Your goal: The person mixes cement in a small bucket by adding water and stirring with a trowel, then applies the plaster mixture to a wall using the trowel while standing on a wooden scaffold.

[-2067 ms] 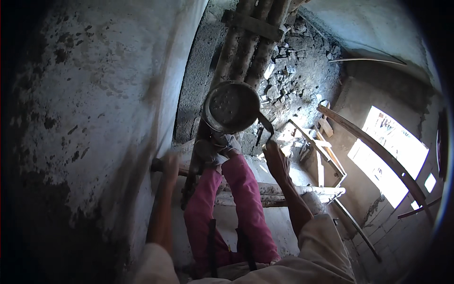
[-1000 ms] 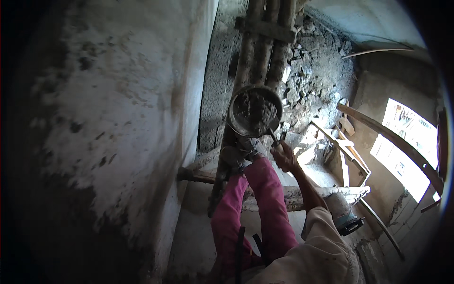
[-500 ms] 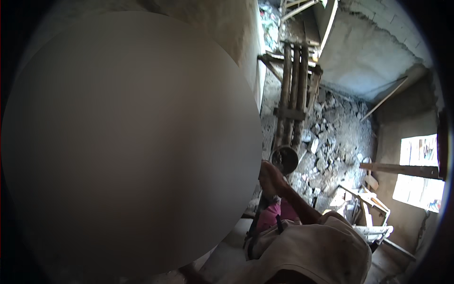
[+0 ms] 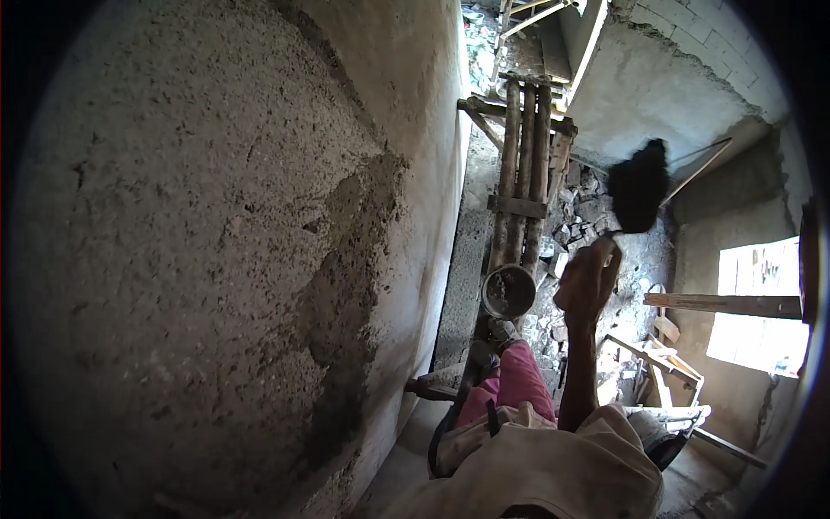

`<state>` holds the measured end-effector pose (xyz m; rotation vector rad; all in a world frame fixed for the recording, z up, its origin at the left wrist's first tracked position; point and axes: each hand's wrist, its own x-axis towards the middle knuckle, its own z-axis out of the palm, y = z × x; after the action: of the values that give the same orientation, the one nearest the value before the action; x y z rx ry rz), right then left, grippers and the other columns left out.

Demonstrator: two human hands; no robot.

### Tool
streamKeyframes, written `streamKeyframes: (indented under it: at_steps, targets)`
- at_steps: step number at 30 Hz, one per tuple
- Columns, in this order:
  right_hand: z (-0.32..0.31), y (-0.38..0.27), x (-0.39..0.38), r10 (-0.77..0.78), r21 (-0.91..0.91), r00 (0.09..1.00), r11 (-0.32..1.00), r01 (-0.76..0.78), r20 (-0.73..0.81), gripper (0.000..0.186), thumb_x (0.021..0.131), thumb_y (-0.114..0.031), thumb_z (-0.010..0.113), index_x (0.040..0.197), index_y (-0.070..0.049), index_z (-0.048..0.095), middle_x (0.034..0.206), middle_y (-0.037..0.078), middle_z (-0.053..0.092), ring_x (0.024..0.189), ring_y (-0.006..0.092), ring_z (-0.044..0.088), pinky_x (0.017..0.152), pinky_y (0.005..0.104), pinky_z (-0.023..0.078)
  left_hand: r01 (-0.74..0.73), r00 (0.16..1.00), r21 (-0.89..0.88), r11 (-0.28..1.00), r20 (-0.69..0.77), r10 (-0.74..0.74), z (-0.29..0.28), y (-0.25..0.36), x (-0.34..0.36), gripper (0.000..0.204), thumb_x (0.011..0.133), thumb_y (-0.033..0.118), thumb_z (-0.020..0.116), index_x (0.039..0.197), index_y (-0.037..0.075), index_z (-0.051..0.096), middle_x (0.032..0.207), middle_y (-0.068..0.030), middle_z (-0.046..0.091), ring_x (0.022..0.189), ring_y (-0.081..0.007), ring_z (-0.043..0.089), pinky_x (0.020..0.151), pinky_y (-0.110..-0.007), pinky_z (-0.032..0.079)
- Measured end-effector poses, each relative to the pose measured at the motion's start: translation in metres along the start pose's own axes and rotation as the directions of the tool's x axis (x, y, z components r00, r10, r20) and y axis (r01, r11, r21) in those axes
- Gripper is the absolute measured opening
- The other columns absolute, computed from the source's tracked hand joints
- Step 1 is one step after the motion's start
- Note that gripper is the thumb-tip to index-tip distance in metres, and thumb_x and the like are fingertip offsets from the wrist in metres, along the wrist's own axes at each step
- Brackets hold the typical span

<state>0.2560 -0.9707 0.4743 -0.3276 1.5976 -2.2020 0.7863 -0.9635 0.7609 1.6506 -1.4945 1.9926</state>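
Observation:
Raised at right of centre, my right hand (image 4: 590, 278) is closed round the handle of a trowel (image 4: 638, 189). Its blade shows as a dark mass with a ragged edge, like wet mortar piled on it. Below and left of that hand, a round bucket (image 4: 508, 291) stands on the plank scaffold, with something grey inside. The rough cement wall (image 4: 216, 216) fills the left side, and a darker damp-looking patch (image 4: 346, 268) runs down it. A dim reddish-brown smear at the lower left edge may be my left hand; its fingers do not show.
A narrow scaffold of wooden poles (image 4: 523, 164) runs away from me beside the wall. Broken stones (image 4: 575, 221) lie on the ground to its right. A wooden beam (image 4: 726, 304) crosses before the bright window, and a timber frame (image 4: 661, 363) stands below it.
My right hand has risen from beside the bucket, up and rightward, bringing the trowel into sight. A large smooth grey disc that covered the left side no longer appears, exposing the wall.

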Motion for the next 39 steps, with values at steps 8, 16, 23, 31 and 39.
streamKeyframes:
  at_steps: [8,16,23,31,39]
  targets:
    - [0.137,0.058,-0.110,0.004,-0.266,0.988,0.963,0.036,0.151,0.048,0.097,-0.025,0.060,0.134,-0.006,0.037,0.096,0.011,0.058,0.077,0.0176,0.059,0.064,0.0304,0.049,0.104,0.995,-0.170,0.980,0.017,-0.103,0.007,0.008,0.000,0.076,0.092,0.050,0.057,0.148,0.004,0.033,0.151,-0.0243,0.031,0.138,-0.0443,0.029,0.111,-0.062,0.019]
    - [0.206,-0.072,-0.194,0.128,-0.104,0.612,0.992,-0.075,0.781,0.050,0.099,-0.024,0.055,0.141,-0.007,0.036,0.111,0.013,0.053,0.096,0.0227,0.058,0.083,0.0368,0.052,0.139,0.990,-0.178,0.974,0.044,-0.133,0.006,-0.014,0.003,0.088,0.089,0.055,0.059,0.151,0.003,0.026,0.156,-0.0266,0.021,0.142,-0.0497,0.019,0.109,-0.070,0.013]
    - [0.085,0.135,-0.088,0.366,-0.653,0.803,0.757,0.037,0.470,0.039,0.095,-0.042,0.057,0.120,-0.013,0.052,0.092,0.018,0.066,0.078,0.0372,0.066,0.068,0.0476,0.050,0.068,0.998,-0.288,0.955,0.018,-0.066,0.009,-0.001,0.006,0.085,0.091,0.050,0.058,0.152,0.003,0.022,0.156,-0.0249,0.017,0.142,-0.0471,0.019,0.110,-0.067,0.016]
    - [0.194,0.216,-0.050,0.400,-0.606,0.777,0.795,-0.031,0.486,0.041,0.098,-0.043,0.052,0.106,-0.004,0.049,0.072,0.019,0.060,0.061,0.0367,0.061,0.057,0.0459,0.046,-0.030,0.999,-0.441,0.897,0.021,0.044,0.041,0.053,0.006,0.083,0.093,0.044,0.058,0.152,0.003,0.018,0.157,-0.0229,0.013,0.143,-0.0441,0.019,0.111,-0.063,0.019]
    - [0.242,0.225,-0.007,0.774,-0.260,0.269,0.483,-0.836,0.573,0.042,0.097,-0.054,0.049,0.099,-0.012,0.049,0.062,0.000,0.049,0.045,0.0112,0.045,0.041,0.0294,0.042,-0.016,0.998,-0.486,0.874,0.047,0.044,0.075,0.072,0.012,0.081,0.094,0.038,0.057,0.153,0.004,0.014,0.158,-0.0209,0.008,0.144,-0.0410,0.019,0.112,-0.060,0.022]
